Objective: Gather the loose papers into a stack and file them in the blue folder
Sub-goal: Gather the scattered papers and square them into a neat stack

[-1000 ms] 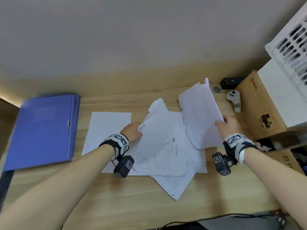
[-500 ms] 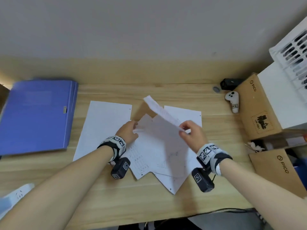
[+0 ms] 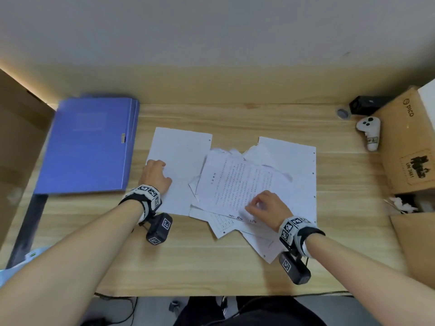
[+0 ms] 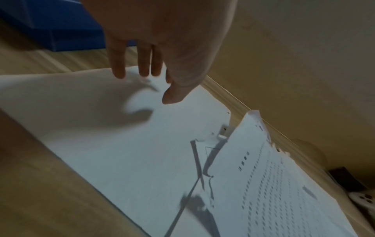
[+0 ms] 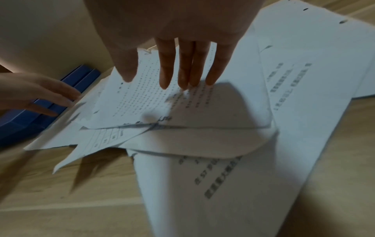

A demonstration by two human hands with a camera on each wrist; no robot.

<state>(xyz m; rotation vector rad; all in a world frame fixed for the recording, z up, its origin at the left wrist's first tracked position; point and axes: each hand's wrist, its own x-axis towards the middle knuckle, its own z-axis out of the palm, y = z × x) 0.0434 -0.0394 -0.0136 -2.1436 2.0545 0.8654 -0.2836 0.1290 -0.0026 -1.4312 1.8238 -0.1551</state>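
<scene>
A closed blue folder (image 3: 89, 144) lies at the desk's left; its edge shows in the wrist views (image 4: 50, 24) (image 5: 61, 89). A blank white sheet (image 3: 181, 161) (image 4: 101, 128) lies just right of it. My left hand (image 3: 155, 176) (image 4: 154, 80) hovers over that sheet's left edge with straight fingers, holding nothing. Several printed papers (image 3: 247, 189) (image 5: 182, 120) lie in a loose overlapping pile in the middle. My right hand (image 3: 266, 205) (image 5: 172, 80) rests straight fingers on the top printed page near its front edge.
A white controller (image 3: 369, 132), a small black box (image 3: 367, 104) and a brown cardboard box (image 3: 409, 142) stand at the right. Another cardboard box (image 3: 414, 243) sits at the front right. The wooden desk (image 3: 211, 267) has a bare strip along its front edge.
My right hand laid its raised sheet down on the pile and now rests on it. My left hand let go of its paper and moved left over the blank sheet.
</scene>
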